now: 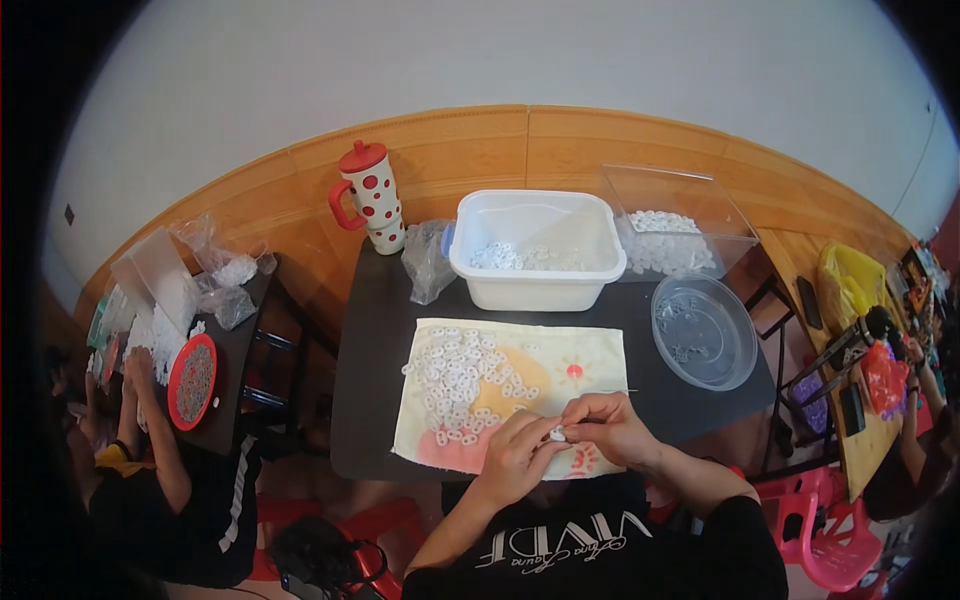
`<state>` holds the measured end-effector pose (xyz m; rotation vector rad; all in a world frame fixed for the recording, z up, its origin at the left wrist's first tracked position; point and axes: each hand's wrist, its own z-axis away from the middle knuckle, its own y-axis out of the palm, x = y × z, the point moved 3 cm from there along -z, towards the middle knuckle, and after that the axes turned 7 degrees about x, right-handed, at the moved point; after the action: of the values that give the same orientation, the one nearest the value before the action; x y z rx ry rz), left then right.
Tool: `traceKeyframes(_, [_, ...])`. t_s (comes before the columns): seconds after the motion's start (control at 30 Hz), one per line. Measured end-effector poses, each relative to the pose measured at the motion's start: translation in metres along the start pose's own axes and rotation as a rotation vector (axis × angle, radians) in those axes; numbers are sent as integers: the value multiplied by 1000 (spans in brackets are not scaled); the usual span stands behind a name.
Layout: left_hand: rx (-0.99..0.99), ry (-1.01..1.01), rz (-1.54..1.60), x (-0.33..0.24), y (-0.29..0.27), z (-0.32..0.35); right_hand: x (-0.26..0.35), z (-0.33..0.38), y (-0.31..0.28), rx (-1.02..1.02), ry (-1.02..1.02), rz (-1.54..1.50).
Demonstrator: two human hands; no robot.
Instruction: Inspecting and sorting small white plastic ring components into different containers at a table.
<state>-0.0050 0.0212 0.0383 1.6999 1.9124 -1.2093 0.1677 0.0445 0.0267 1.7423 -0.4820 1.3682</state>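
Two hands meet at the near edge of the pale printed cloth [590,350]: left hand [515,455] and right hand [610,425] pinch one small white plastic ring piece [557,434] between closed fingertips, seemingly mid-assembly; the next pick would come from the loose white pieces [460,375] just beyond, the white rectangular plastic tub [537,285] farther back.

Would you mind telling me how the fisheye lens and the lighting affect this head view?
Head view: the wooden wall panel bows into an arc and the corners go black, both from the lens; light is soft and even, with only faint shadows under the white tub; the hands and small white pieces are slightly soft, their details unclear.
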Motion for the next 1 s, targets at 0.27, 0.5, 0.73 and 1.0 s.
traceKeyframes(0.27, [31,-92,154,10,-4,9,4,-4,7,42,-29,26])
traceKeyframes(0.5, [22,-186,295,8,-3,11,2,0,10,50,-44,48])
traceKeyframes(0.73, [60,-201,159,-6,-13,6,23,6,-4,-83,12,205])
traceKeyframes(1.0, [-291,-142,-233,19,-55,33,199,-44,-123,-764,-627,731])
